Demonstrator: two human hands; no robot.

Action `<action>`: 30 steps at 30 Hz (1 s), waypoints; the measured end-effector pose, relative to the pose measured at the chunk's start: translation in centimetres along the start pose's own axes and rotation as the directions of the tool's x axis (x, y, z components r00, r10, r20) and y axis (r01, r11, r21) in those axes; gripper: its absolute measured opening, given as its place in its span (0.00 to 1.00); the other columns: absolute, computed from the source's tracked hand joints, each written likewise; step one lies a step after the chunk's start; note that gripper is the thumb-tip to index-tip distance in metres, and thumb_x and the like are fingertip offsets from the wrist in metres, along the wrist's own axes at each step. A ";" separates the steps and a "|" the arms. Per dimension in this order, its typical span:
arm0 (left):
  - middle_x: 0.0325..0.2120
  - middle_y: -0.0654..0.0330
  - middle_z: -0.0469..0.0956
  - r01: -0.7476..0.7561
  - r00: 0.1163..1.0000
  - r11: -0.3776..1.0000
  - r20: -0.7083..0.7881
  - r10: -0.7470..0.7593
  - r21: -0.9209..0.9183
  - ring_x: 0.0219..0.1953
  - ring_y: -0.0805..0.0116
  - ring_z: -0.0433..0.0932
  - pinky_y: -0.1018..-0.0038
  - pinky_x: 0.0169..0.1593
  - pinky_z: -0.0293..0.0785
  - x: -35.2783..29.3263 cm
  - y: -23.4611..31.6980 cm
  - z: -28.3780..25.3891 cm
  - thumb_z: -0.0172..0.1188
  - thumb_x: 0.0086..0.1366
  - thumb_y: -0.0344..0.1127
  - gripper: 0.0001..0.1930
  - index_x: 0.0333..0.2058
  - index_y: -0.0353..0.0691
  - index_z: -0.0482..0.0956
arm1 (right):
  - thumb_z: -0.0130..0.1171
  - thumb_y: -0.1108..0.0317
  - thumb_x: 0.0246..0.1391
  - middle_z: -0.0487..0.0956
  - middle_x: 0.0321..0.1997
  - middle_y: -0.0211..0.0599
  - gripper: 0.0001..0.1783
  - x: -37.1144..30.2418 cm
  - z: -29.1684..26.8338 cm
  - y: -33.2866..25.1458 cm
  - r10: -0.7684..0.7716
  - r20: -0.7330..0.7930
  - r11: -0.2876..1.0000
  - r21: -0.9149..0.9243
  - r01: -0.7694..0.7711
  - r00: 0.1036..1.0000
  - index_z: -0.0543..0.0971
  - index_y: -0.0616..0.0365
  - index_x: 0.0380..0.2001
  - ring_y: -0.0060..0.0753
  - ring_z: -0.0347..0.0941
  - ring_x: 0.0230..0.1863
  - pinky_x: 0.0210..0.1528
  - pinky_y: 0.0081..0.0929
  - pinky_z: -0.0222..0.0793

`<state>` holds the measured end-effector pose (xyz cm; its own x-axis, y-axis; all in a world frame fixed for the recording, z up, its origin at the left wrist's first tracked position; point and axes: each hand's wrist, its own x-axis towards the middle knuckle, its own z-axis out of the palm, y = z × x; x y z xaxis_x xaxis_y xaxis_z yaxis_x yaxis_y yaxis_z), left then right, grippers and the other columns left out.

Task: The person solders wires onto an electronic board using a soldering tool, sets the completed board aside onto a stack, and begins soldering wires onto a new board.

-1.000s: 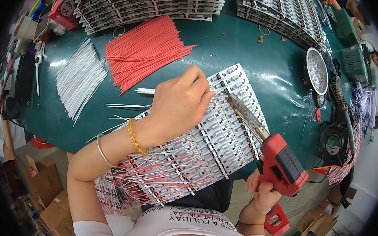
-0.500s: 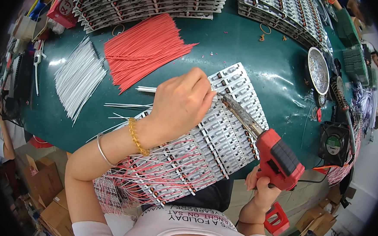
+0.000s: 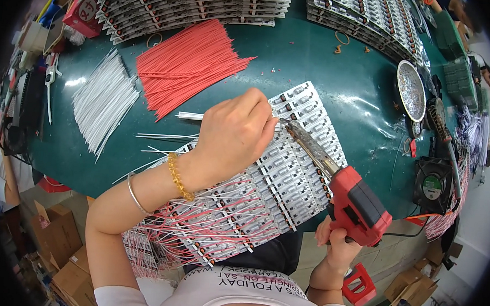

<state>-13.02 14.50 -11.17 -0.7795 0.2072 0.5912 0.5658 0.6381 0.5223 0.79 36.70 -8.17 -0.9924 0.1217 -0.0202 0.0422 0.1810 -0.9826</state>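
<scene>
In my right hand is the grip of a red and black soldering gun. Its long dark barrel points up and left, and the tip meets the panel of small circuit boards close to my left fingertips. My left hand is closed in a pinch over the panel's upper part, on a bundle of white wires whose ends stick out left of the hand. Red and white wires trail off the panel's lower left rows. The exact point under the tip is hidden by my fingers.
A pile of red wires and one of white wires lie on the green table. Stacked board panels stand at the back. At right are a round metal dish and a small black fan.
The soldering gun and my right hand have shifted very slightly left. My left hand keeps its place, and the tip stays beside its fingers.
</scene>
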 end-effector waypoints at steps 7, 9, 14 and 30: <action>0.25 0.61 0.71 -0.024 1.000 0.999 -0.019 0.025 0.028 0.20 0.63 0.72 0.69 0.24 0.66 0.0 -0.1 0.3 0.63 0.51 0.27 0.08 0.22 0.37 0.70 | 0.60 0.42 0.49 0.65 0.11 0.29 0.43 -0.4 -0.6 0.5 -0.039 -0.015 0.996 -0.075 0.038 0.999 0.65 0.75 0.50 0.20 0.60 0.10 0.16 0.19 0.59; 0.25 0.61 0.71 -0.022 1.000 0.999 -0.016 0.023 0.030 0.20 0.63 0.72 0.69 0.24 0.66 0.0 -0.1 0.2 0.63 0.51 0.27 0.08 0.22 0.37 0.70 | 0.60 0.42 0.49 0.65 0.11 0.29 0.43 -0.3 -0.7 0.4 -0.039 0.000 0.996 -0.081 0.039 0.999 0.64 0.76 0.50 0.20 0.60 0.10 0.15 0.19 0.58; 0.26 0.61 0.71 -0.021 1.000 0.999 -0.010 0.022 0.024 0.20 0.63 0.71 0.69 0.24 0.66 0.0 0.0 0.2 0.63 0.52 0.27 0.08 0.22 0.37 0.70 | 0.59 0.40 0.48 0.64 0.10 0.28 0.46 0.1 -0.2 -0.2 -0.080 -0.059 0.995 0.053 0.084 0.995 0.62 0.77 0.51 0.21 0.60 0.09 0.15 0.19 0.59; 0.30 0.58 0.72 0.047 0.997 0.986 0.067 -0.037 -0.158 0.22 0.62 0.74 0.70 0.25 0.70 -0.5 1.2 -0.6 0.61 0.54 0.26 0.05 0.25 0.35 0.73 | 0.55 0.39 0.50 0.64 0.10 0.29 0.47 -0.8 -0.7 -0.2 -0.111 -0.035 0.990 0.083 0.114 0.993 0.61 0.77 0.52 0.21 0.61 0.10 0.16 0.20 0.60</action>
<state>-11.80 14.69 -10.51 -0.8163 0.2328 0.5287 0.5635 0.5223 0.6401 1.69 37.25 -7.82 -0.9863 0.1345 0.0955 -0.0806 0.1125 -0.9904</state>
